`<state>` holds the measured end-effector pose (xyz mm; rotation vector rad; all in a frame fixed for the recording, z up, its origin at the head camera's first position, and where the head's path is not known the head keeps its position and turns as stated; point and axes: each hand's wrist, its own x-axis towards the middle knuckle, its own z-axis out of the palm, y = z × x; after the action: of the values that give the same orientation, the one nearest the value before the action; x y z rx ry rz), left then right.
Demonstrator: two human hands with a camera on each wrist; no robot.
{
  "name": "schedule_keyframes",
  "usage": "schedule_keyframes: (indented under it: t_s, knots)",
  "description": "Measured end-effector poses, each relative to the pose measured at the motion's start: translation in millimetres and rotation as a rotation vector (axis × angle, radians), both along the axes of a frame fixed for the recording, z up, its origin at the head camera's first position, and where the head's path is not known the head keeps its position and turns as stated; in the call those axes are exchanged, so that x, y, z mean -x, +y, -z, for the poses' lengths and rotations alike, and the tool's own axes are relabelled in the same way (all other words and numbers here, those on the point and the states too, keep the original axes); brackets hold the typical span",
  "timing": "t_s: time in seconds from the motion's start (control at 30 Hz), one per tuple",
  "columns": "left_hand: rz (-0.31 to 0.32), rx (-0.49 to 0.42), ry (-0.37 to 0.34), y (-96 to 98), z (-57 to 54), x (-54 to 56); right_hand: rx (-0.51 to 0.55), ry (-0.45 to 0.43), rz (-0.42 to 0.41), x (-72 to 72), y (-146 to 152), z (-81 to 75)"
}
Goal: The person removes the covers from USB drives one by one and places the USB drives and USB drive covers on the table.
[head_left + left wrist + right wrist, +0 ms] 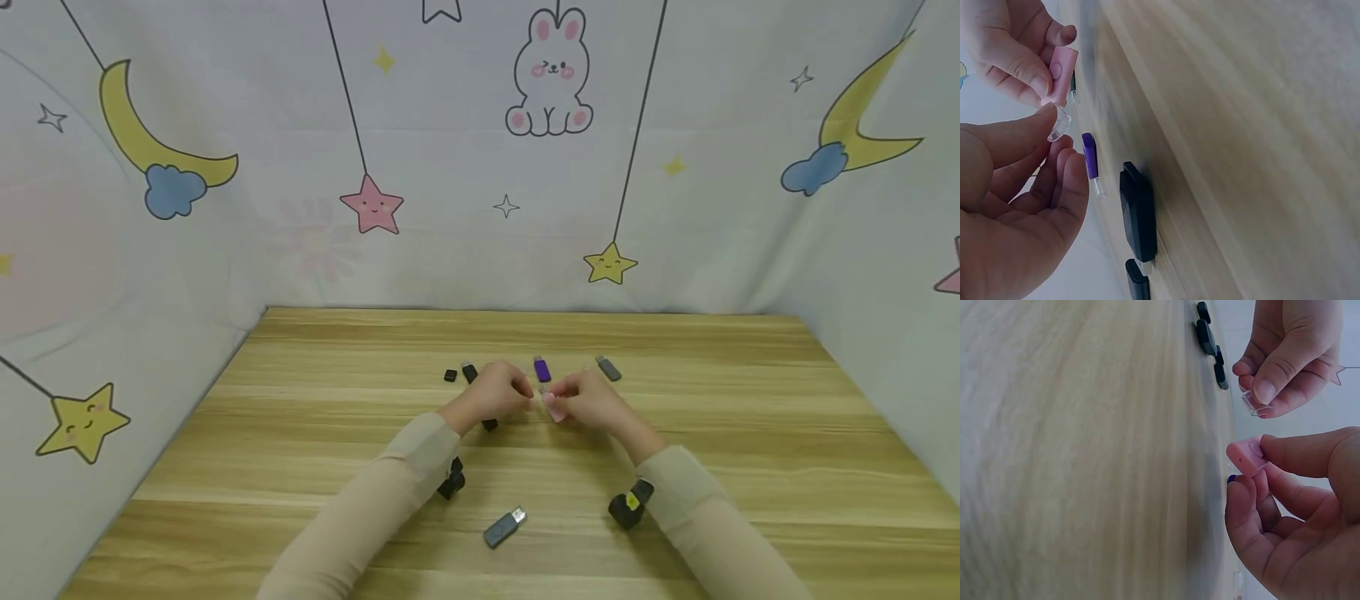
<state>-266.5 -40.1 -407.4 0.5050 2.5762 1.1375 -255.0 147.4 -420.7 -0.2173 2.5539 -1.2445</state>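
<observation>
Over the middle of the table, my right hand (592,402) pinches a pink USB stick (554,407) between thumb and fingers. Facing it from the left, my left hand (497,392) holds a small clear plastic cap (1254,405) by thumb and fingertips. The right wrist view shows a gap between the cap and the pink stick (1247,456). Just behind both hands lies a purple USB stick (542,369) with a clear-capped end. A black USB stick (470,372) is partly hidden behind my left hand, and another black piece (490,424) shows under the left wrist.
A small black cap (450,375) lies at the back left. One grey USB stick (609,368) rests at the back right, and another grey USB stick (505,527) lies near the front between my forearms. A printed cloth stands behind the wooden table (750,417).
</observation>
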Motion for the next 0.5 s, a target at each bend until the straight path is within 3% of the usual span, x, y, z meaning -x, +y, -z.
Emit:
schedule_keyframes:
  t_s: [0.5]
  knots:
    - [0.031, 0.122, -0.001, 7.8, 2.8, 4.6, -0.056, -0.039, 0.022, 6.4, -0.9, 6.6]
